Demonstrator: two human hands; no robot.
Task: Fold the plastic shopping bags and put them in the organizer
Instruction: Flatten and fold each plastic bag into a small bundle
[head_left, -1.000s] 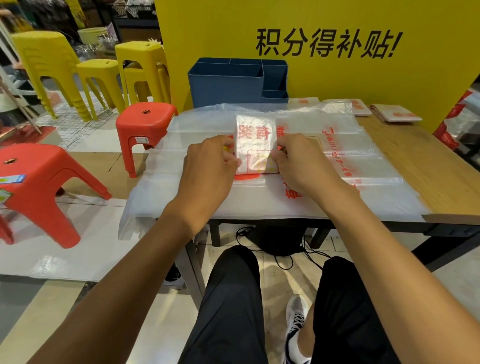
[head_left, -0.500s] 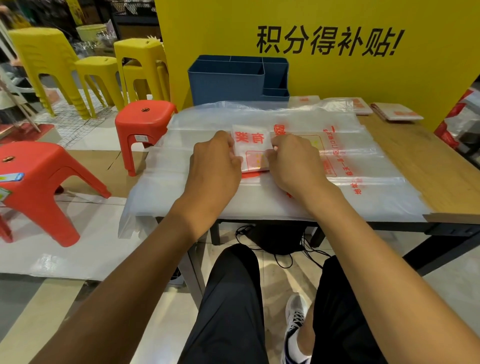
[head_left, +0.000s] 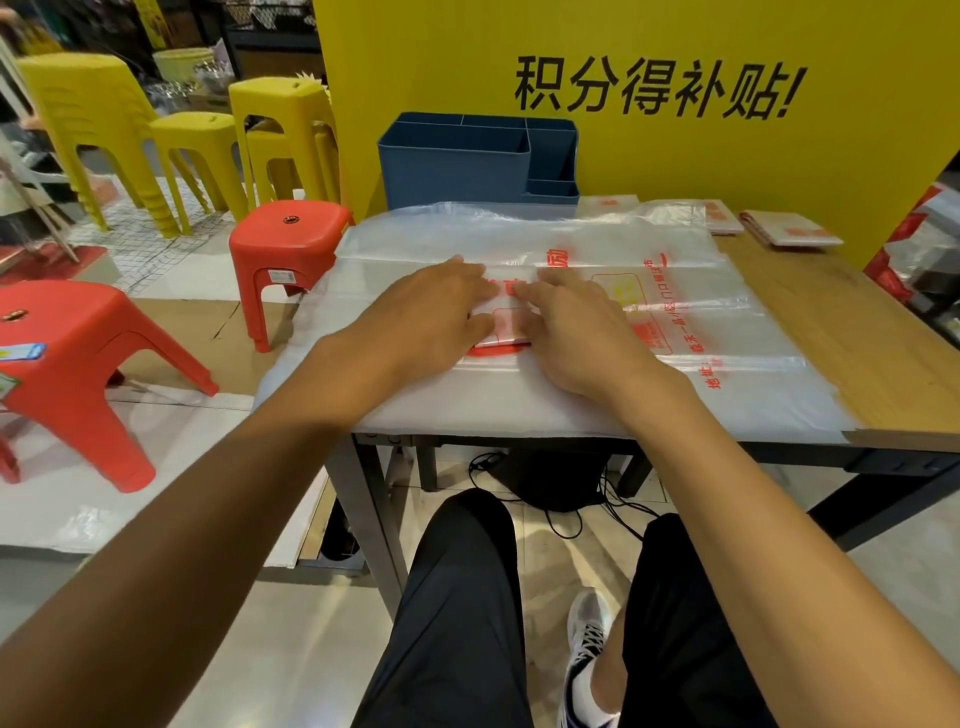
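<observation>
Both hands flat, fingers straight and together: left hand (head_left: 441, 306) and right hand (head_left: 566, 322) press folded bag (head_left: 506, 332) at frame centre, atop spread bags (head_left: 597, 395). Blue organizer (head_left: 457, 166) above, upper centre.

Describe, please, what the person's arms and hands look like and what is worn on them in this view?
Both forearms are bare right up to the frame edge, with no sleeve showing. The left hand and the right hand are bare too: no gloves, and no ring, watch or bracelet visible on fingers or wrists. No markings show.
</observation>
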